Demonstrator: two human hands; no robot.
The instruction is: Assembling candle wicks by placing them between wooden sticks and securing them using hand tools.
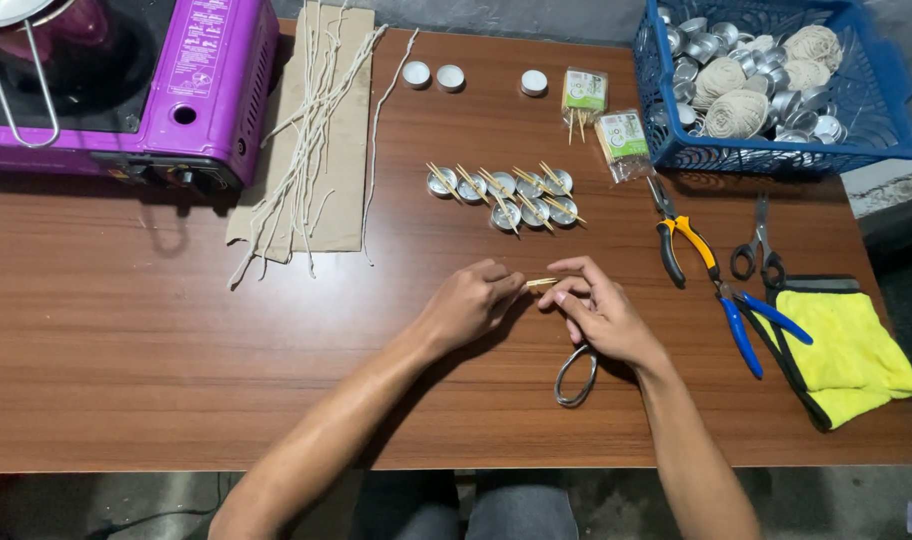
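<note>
Above the wooden table (176, 350), left hand (468, 305) and right hand (598, 310) both pinching one small wooden stick (541, 283).

Purple portable stove (176, 90) at rear left of counter (126, 340); blue basket (876, 120) rear right; yellow cloth (856, 350), scissors (759, 250), two pliers (688, 240) beside it.

Two small clear packets with green-and-white labels lie on the table just left of the blue basket (876, 140): upper packet (585, 92) with toothpick ends poking out below it, lower packet (625, 143) closer to the basket, tilted. White printed label (198, 48) on the purple stove's top, far left of the basket.
</note>
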